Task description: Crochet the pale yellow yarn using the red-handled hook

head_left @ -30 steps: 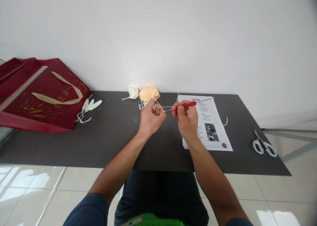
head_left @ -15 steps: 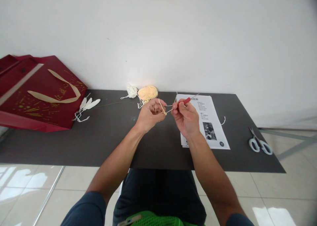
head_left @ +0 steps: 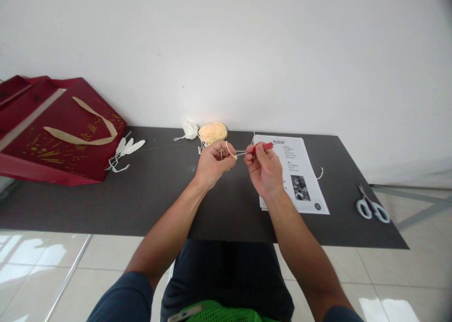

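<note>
My left hand [head_left: 212, 166] is closed in a pinch on pale yellow yarn [head_left: 234, 157], with a strand looped over its fingers. My right hand [head_left: 264, 173] grips a crochet hook by its red handle [head_left: 263, 148]. Yarn strands stretch between the two hands, up to the hook. Fingers of the right hand cover part of the hook. Behind the left hand, a peach-yellow yarn ball [head_left: 212, 132] lies beside a smaller white yarn ball [head_left: 191, 129]. Printed sheets [head_left: 307, 171] lie under and beyond the right hand.
Scissors with pale handles [head_left: 372, 208] lie near the right end of the dark table [head_left: 148, 204]. A dark red paper bag [head_left: 70, 138] lies at the left, with white feathers [head_left: 129, 146] on cords beside it. A white wall [head_left: 226, 53] rises behind the table.
My right hand has come slightly closer to my left, and the red handle has tilted flatter. The yarn strands between the hands now run closer together.
</note>
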